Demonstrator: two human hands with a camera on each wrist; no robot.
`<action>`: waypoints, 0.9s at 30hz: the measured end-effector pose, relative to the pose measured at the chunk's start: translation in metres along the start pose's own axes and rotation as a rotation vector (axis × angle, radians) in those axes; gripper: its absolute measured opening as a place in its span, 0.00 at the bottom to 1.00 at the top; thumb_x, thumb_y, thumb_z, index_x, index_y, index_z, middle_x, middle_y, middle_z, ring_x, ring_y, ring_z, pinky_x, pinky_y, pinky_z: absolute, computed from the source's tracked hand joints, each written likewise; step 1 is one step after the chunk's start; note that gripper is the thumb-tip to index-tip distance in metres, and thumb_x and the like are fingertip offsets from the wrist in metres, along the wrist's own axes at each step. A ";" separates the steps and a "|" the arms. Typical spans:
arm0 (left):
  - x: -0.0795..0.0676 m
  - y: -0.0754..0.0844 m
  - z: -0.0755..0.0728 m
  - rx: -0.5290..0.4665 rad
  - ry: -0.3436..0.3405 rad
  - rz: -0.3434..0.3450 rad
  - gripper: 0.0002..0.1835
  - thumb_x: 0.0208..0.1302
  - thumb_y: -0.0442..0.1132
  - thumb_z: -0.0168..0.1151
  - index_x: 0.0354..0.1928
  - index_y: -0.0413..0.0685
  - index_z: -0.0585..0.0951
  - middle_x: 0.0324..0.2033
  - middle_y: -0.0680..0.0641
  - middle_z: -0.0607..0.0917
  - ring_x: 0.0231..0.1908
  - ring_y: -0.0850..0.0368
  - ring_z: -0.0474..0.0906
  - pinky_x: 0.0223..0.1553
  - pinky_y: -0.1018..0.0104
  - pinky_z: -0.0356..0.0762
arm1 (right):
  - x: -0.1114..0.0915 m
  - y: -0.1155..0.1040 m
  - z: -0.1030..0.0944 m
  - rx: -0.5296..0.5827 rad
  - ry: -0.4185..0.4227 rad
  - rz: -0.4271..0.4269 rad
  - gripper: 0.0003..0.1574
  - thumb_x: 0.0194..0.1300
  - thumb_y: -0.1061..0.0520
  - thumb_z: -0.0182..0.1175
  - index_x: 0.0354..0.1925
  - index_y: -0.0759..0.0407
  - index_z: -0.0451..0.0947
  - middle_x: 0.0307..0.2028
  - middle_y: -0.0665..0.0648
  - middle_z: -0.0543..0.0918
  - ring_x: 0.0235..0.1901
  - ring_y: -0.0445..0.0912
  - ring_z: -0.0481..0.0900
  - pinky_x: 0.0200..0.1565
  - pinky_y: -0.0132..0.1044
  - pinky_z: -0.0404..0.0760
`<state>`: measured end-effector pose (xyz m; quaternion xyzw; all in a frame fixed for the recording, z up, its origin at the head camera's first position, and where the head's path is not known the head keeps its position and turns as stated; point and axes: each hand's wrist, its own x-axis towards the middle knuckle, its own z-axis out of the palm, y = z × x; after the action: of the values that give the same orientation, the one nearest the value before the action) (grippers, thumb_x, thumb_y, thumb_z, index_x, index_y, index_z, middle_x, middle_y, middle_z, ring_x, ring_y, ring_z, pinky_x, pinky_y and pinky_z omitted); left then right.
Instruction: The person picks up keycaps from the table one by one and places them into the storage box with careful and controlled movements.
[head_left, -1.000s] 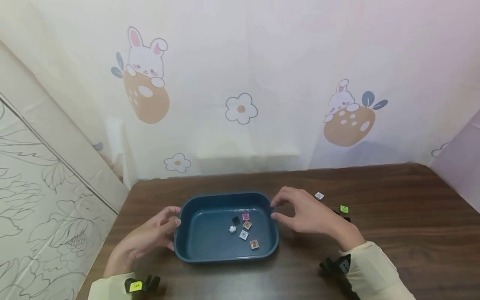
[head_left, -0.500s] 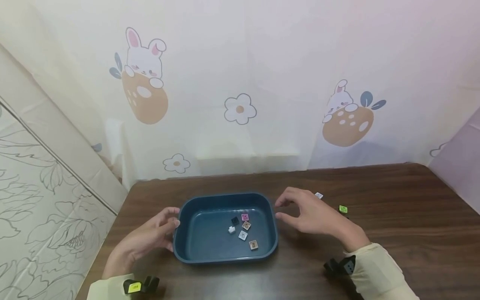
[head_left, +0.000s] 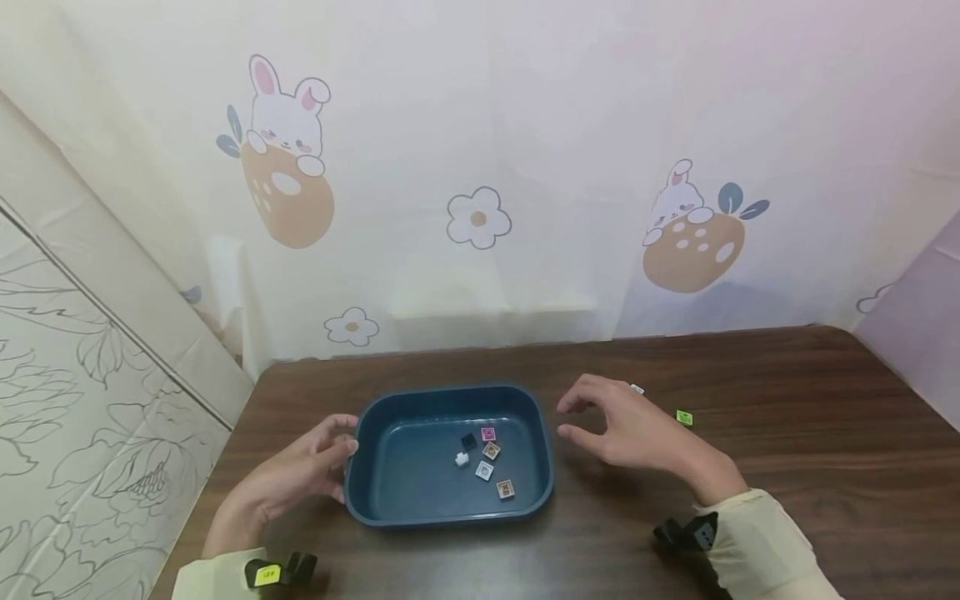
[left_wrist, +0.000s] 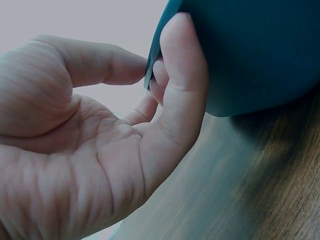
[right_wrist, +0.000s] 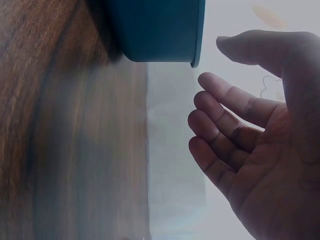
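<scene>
A dark blue rectangular tray (head_left: 420,518) with rounded corners stands on the wooden table. My left hand (head_left: 300,471) pinches its left rim; in the left wrist view the thumb (left_wrist: 117,67) and fingers lie on either side of the rim. Just off the tray's right side, my right hand (head_left: 630,429) hovers with loosely bent fingers, holding nothing. In the right wrist view a gap shows between its fingertips (right_wrist: 207,80) and the tray wall (right_wrist: 160,30). Inside the tray lie several small square printed pieces, among them a pink one (head_left: 488,434), a brown one (head_left: 506,489) and a white knobbed one (head_left: 461,459).
On the table (head_left: 810,450) behind my right hand lies a lime green square piece (head_left: 684,417). A white piece (head_left: 637,389) is partly hidden by that hand. A wall covering (head_left: 555,167) with rabbit and flower prints rises behind the table.
My right hand has come off the tray's right rim and drawn slightly to the right. The left hand keeps its hold, and the pieces in the tray lie as before.
</scene>
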<state>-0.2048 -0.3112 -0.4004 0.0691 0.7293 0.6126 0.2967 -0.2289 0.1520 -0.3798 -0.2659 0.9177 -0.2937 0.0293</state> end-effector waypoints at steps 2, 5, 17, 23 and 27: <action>0.000 -0.001 0.000 -0.002 0.003 -0.005 0.32 0.83 0.43 0.51 0.75 0.37 0.49 0.53 0.42 0.74 0.47 0.53 0.81 0.41 0.58 0.87 | -0.001 0.001 0.000 -0.004 0.004 -0.005 0.14 0.69 0.49 0.72 0.51 0.47 0.85 0.48 0.49 0.87 0.52 0.48 0.85 0.57 0.54 0.86; -0.001 -0.001 0.000 -0.004 0.010 -0.015 0.32 0.83 0.43 0.51 0.76 0.37 0.49 0.54 0.41 0.73 0.47 0.53 0.81 0.41 0.58 0.87 | -0.002 0.002 0.001 -0.013 0.017 -0.020 0.13 0.69 0.49 0.72 0.50 0.47 0.85 0.48 0.48 0.87 0.51 0.48 0.85 0.57 0.53 0.86; -0.001 0.001 0.000 0.000 0.008 -0.012 0.32 0.83 0.43 0.51 0.75 0.38 0.49 0.53 0.41 0.73 0.47 0.52 0.81 0.41 0.58 0.87 | -0.008 0.012 -0.002 -0.034 0.077 -0.055 0.12 0.67 0.52 0.74 0.48 0.46 0.85 0.46 0.45 0.86 0.48 0.44 0.85 0.54 0.48 0.87; 0.000 0.001 0.000 0.003 0.013 -0.008 0.31 0.83 0.42 0.51 0.75 0.38 0.50 0.52 0.43 0.74 0.46 0.53 0.81 0.40 0.58 0.87 | -0.010 0.015 -0.004 -0.041 0.073 -0.028 0.13 0.67 0.50 0.73 0.49 0.49 0.85 0.46 0.46 0.86 0.48 0.43 0.84 0.54 0.50 0.86; 0.001 0.000 0.000 -0.003 0.016 -0.014 0.31 0.83 0.43 0.51 0.75 0.39 0.51 0.52 0.42 0.75 0.46 0.53 0.81 0.40 0.58 0.87 | -0.011 0.017 -0.004 -0.057 0.072 -0.027 0.13 0.67 0.50 0.73 0.49 0.50 0.85 0.46 0.47 0.86 0.48 0.42 0.84 0.54 0.51 0.86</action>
<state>-0.2055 -0.3105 -0.4005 0.0586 0.7314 0.6120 0.2951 -0.2282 0.1713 -0.3865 -0.2680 0.9226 -0.2771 -0.0153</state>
